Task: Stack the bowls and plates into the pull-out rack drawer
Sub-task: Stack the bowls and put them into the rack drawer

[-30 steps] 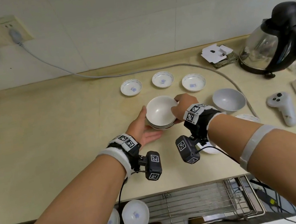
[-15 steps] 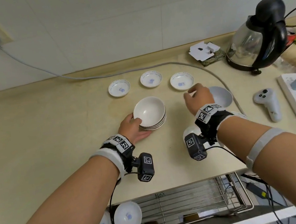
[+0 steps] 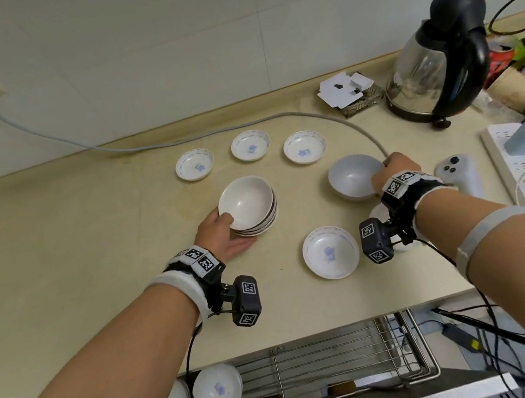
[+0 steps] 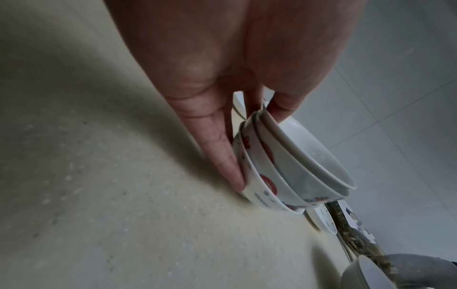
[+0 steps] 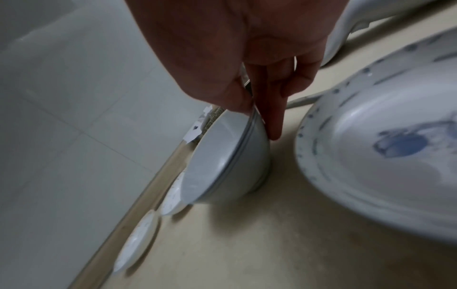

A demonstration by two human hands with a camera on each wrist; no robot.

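The stack of three white ceramic bowls [image 3: 250,208] on the beige countertop [image 3: 57,250] is steadied by the left hand [image 3: 222,235], thumb on the rim and fingers flat against the side. The grey ceramic bowl [image 3: 353,176] is pinched at its rim by the right hand [image 3: 393,169]; so thin a pinch could probably slip on lifting, and the blue-patterned white saucer [image 3: 330,251] nearby might be struck

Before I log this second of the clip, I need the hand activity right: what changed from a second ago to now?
The right hand let go of the stack of bowls, moved right and took hold of the grey bowl by its rim, thumb inside. The left hand stayed gripping the stack on the counter. The small dishes and the rack drawer kept their places.
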